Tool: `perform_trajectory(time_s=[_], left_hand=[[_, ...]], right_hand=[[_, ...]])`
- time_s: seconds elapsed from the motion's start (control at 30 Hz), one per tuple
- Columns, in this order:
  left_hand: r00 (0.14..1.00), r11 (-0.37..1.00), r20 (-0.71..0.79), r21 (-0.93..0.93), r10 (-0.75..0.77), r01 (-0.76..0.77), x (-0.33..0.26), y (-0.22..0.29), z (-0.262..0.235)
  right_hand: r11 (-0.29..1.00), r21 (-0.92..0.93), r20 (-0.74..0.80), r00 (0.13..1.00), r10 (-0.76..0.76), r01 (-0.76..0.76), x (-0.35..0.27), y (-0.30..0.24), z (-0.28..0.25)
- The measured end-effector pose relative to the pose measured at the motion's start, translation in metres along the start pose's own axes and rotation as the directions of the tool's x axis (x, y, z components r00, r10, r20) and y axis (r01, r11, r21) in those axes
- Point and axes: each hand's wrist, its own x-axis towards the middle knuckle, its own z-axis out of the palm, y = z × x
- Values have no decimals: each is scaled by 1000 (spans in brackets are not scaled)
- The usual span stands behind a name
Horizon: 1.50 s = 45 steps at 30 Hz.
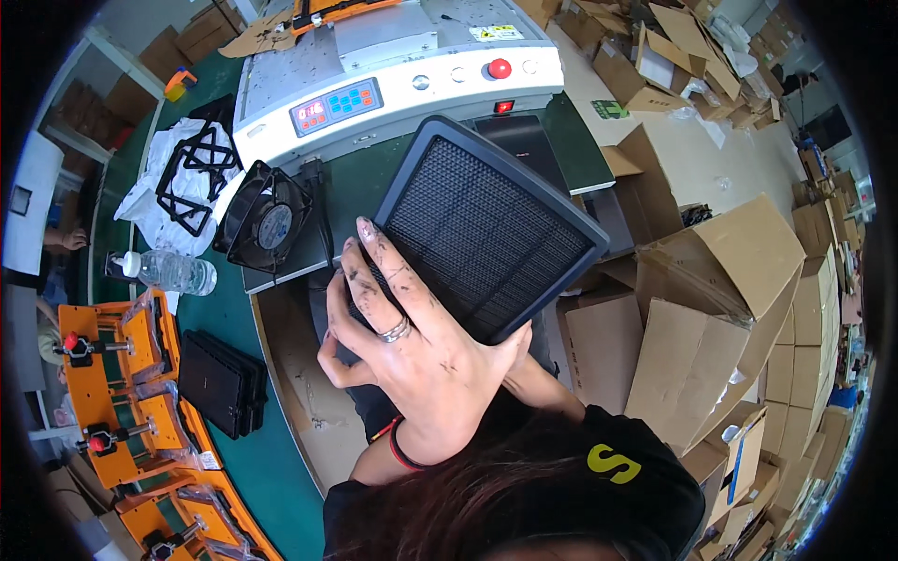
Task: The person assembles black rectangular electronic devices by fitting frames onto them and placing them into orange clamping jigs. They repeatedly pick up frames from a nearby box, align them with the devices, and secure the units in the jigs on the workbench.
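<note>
A square black framed panel with a fine mesh face is tilted in front of me, above the bench edge. My left hand lies across its lower left side, fingers spread over the mesh and frame, thumb by the lower corner. That hand wears rings, dark smudges and a red and black band at the wrist. My right hand's wrist comes in from the right and passes behind the left hand. Its fingers are hidden by the left hand and the panel.
Ahead stands a white machine with a display and red button. On the green bench are a black fan, black wire frames, a water bottle, stacked black panels and orange clamp fixtures. Cardboard boxes crowd the right.
</note>
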Motion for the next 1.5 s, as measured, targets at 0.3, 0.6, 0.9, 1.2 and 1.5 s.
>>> perform_trajectory(time_s=[0.3, 0.6, 0.9, 1.2, 1.5], left_hand=[[950, 514, 310, -812, -25, 278, 12, -97, 21], [846, -227, 33, -968, -532, -105, -89, -138, 14], [739, 10, 148, -979, -657, 205, -178, -171, -31], [745, 864, -662, 419, 80, 280, -135, -411, -105], [885, 436, -125, 895, 448, -95, -38, -454, -131]], right_hand=[[927, -355, 199, 959, 200, -119, 51, 20, -11], [637, -752, 508, 763, 400, 167, 69, 81, 62], [884, -388, 559, 696, 452, -262, 36, 145, 114], [822, -381, 274, 798, 537, -422, 57, 158, 156], [764, -451, 185, 790, 585, -461, 44, 166, 161]])
